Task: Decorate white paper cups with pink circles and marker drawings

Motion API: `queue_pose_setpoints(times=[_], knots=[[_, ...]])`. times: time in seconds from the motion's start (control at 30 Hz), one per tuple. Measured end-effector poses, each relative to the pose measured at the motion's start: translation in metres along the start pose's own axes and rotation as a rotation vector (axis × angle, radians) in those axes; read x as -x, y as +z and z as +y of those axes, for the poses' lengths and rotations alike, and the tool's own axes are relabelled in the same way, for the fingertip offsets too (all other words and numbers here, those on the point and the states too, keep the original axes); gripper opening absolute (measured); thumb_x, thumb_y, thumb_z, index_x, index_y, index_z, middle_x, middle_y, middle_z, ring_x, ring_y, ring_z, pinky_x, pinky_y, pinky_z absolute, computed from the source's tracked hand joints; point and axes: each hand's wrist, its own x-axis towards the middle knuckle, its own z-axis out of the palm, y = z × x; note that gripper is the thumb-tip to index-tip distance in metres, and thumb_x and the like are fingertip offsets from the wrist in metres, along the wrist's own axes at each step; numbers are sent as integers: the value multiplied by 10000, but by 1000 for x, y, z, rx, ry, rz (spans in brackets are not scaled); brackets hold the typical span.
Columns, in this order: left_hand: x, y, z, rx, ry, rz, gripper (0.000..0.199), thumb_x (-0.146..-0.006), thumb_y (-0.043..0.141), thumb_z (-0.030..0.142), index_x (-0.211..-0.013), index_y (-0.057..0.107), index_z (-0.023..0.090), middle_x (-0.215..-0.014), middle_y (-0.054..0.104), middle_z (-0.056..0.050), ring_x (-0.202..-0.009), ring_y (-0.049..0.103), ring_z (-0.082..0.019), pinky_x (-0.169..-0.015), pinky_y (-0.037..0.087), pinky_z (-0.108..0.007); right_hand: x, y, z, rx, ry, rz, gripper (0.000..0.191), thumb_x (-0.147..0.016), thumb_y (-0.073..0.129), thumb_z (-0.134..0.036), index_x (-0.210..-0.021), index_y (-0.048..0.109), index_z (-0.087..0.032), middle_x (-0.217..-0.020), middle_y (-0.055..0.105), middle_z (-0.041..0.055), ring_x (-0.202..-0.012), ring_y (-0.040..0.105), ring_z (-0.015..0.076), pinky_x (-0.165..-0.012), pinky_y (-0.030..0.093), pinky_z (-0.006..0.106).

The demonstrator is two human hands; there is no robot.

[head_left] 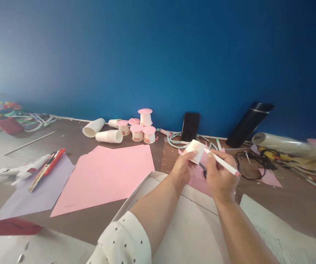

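In the head view, my left hand (183, 167) is closed around a small white paper cup (195, 146) with a window-like grid drawn on its side. My right hand (222, 176) grips a white marker (226, 163) with a pink end, its tip close to the cup; I cannot tell whether it touches. Under my hands lie pink paper scraps (197, 181), and a dark-handled tool, partly hidden, shows between them. Several finished-looking cups with pink paper tops (146, 116) stand grouped by the wall, one on top of the others.
Stacked paper cups (110, 136) lie left of the group. Pink sheets (111, 176), an orange cutter (48, 168) and a glue gun (26, 169) spread leftward. A phone (190, 126) and black bottle (248, 124) lean on the wall. A white box lid (190, 223) sits beneath my forearms.
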Motion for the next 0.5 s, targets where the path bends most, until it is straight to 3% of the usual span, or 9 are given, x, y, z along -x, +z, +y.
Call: queue_pose_setpoints(times=[0.23,0.37,0.5], knots=[[1,5,3,83,-13,40,200,-760,683,104,-960,686,115,-1021,724,-96,-925,686,-159,-873,518,-219,0,0,0,-10,16,-4,172,-859,605,-295,-929,689,-162,-916,699,78,-896,661,194,-830,525,350],[2,7,6,104,-19,111,201,-792,708,257,-948,685,132,-1029,720,-100,-949,684,-183,-849,526,-235,0,0,0,-29,-13,-4,160,-858,606,-281,-934,688,-166,-918,698,70,-897,659,186,-857,518,351],[-1,4,6,107,-12,99,323,-792,695,425,-953,678,146,-1029,709,-101,-957,669,-196,-813,521,-253,0,-1,-1,-34,-11,-13,155,-857,606,-270,-945,688,-171,-935,697,70,-934,657,193,-884,513,361]])
